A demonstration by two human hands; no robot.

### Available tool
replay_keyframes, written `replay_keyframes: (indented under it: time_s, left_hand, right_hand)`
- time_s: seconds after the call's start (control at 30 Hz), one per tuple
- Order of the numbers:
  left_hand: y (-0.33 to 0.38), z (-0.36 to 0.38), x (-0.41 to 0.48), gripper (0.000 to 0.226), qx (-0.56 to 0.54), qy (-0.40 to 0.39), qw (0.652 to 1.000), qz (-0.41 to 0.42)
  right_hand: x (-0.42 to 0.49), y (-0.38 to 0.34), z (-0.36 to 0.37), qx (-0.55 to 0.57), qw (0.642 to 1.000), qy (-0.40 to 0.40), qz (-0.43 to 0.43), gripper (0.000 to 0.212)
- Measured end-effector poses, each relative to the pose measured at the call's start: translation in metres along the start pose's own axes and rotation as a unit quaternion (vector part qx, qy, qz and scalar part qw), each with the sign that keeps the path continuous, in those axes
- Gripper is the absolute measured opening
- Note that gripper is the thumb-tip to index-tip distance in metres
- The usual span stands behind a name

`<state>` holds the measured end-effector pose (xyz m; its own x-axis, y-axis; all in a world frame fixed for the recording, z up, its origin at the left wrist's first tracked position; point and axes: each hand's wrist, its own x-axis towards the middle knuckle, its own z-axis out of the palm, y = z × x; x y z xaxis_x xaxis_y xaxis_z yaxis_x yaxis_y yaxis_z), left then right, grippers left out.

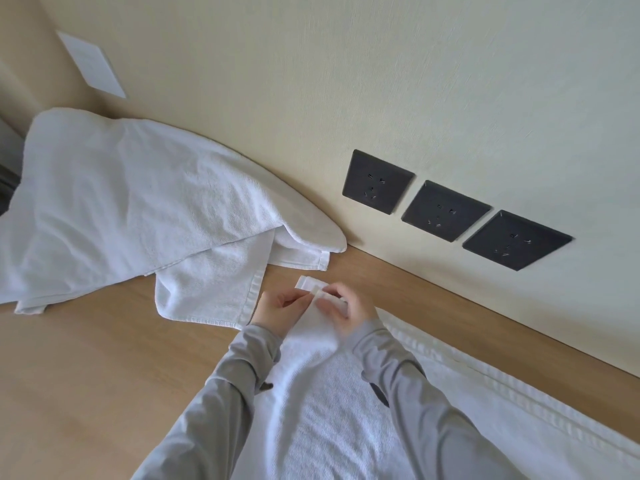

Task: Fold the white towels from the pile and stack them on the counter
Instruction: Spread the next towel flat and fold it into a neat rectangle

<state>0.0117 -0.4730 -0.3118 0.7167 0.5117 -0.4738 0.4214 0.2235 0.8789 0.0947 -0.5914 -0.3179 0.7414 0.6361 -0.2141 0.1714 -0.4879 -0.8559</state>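
towel [322, 410] cut off below, fingers [337, 293] covering corner

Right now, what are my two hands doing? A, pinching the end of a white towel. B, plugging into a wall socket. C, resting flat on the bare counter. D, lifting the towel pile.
A: the left hand and right hand both pinch the far end of the white towel, clear of the towel pile and the wall sockets.
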Motion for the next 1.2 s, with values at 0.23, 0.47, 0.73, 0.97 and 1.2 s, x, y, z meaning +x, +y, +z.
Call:
replay_keyframes:
  time_s: [0.23, 0.47, 0.73, 0.97, 1.2]
  left_hand:
    - [-0.018, -0.003, 0.047, 0.032, 0.132, 0.115, 0.983, -0.059]
    - [-0.023, 0.012, 0.066, 0.029, 0.105, 0.101, 0.976, -0.159]
    - [0.016, 0.01, -0.009, 0.005, -0.03, 0.002, 0.998, -0.047]
    - [0.033, 0.015, -0.068, 0.028, -0.044, -0.057, 0.996, 0.057]
    - [0.04, 0.014, -0.084, 0.022, -0.001, -0.033, 0.997, 0.074]
  right_hand:
    - [0.003, -0.004, -0.004, -0.004, 0.998, 0.062, -0.018, 0.011]
    - [0.001, 0.0, -0.014, -0.018, 0.997, 0.061, -0.037, 0.008]
    - [-0.014, -0.015, -0.03, 0.012, 0.996, 0.016, -0.086, 0.007]
    - [-0.06, -0.032, -0.053, -0.062, 0.977, 0.058, -0.198, 0.015]
    - [-0.081, -0.048, -0.057, -0.117, 0.953, 0.07, -0.269, 0.021]
